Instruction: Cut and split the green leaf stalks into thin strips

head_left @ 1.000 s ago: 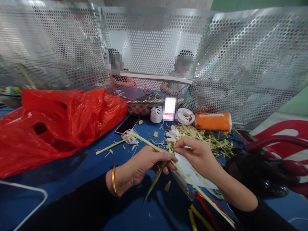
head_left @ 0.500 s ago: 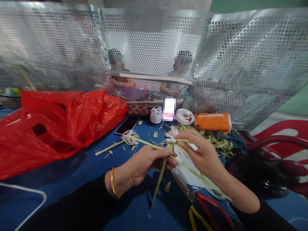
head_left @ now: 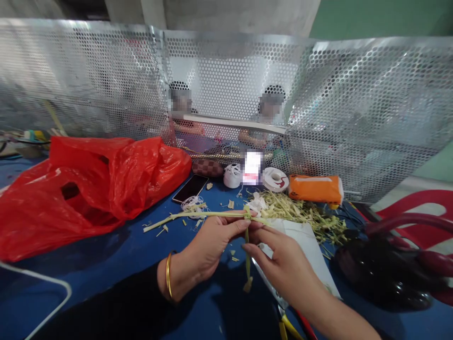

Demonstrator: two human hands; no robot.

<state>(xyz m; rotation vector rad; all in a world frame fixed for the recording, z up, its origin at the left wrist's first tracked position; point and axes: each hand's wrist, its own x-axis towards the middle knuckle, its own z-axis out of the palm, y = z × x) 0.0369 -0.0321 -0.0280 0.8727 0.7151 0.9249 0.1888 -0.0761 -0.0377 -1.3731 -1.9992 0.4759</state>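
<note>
My left hand point(head_left: 214, 241), with a gold bangle at the wrist, pinches a small knot of pale green plant strips point(head_left: 247, 213) between thumb and fingers. One long strip reaches left from it, close over the table. Another strip point(head_left: 248, 271) hangs down from the knot, its lower end loose. My right hand point(head_left: 286, 257) is at the knot's right side, thumb and forefinger closed around the hanging strip near its top. Beneath the right hand and forearm lies a cutting tool with red and yellow handles point(head_left: 290, 327), mostly covered.
A white sheet point(head_left: 304, 241) and a heap of plant shreds point(head_left: 300, 210) lie right. Behind are an orange packet point(head_left: 314, 190), a white spool point(head_left: 275, 179) and a lit screen. A red plastic bag point(head_left: 106, 184) and phone point(head_left: 190, 189) lie left. Two people sit beyond the perforated sheet point(head_left: 230, 71).
My right hand has moved down and nearer, from above the strips to the hanging one. The long strip now points more level to the left. The view has tilted up slightly.
</note>
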